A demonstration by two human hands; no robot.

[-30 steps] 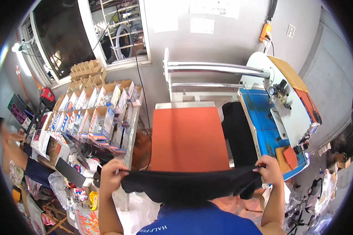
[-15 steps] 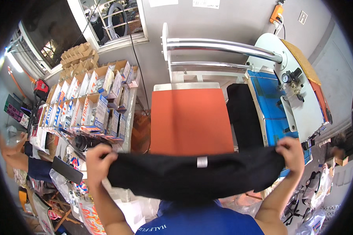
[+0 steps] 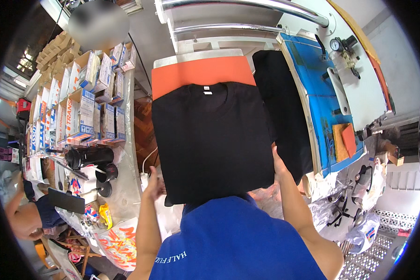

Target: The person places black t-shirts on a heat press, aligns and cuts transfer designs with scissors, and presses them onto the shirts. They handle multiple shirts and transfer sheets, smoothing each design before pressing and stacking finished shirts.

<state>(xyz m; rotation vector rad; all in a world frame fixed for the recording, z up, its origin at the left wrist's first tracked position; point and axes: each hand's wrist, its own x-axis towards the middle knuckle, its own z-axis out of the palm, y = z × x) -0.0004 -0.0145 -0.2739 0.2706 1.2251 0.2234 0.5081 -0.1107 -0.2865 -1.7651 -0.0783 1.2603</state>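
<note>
Garment workshop is being shown by black cloth T-shirt (image 3: 214, 149), flat orange platen (image 3: 200, 74), round black-rimmed pressure gauge (image 3: 335, 45)

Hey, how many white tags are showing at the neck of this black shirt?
2: an upper tag inside the neck of the black shirt, and a lower tag just below it. More may be hidden inside.
</note>
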